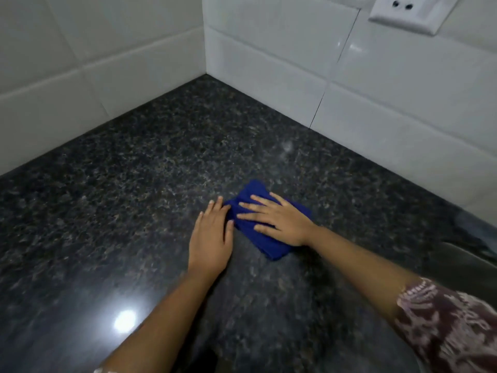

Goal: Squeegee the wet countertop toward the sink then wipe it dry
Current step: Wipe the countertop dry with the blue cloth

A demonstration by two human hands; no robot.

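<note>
A folded dark blue cloth [269, 244] lies on the speckled black granite countertop [150, 162], a little right of centre. My right hand [279, 219] presses flat on top of it with straight, spread fingers. My left hand [212, 238] rests flat on the counter just left of the cloth, its fingertips touching the cloth's left edge. No squeegee is in view.
White tiled walls [269, 49] meet in a corner behind the counter. A white wall socket [403, 14] sits at the upper right. The edge of a dark sink [468, 265] shows at the right. A lamp reflection shines on the counter at the lower left.
</note>
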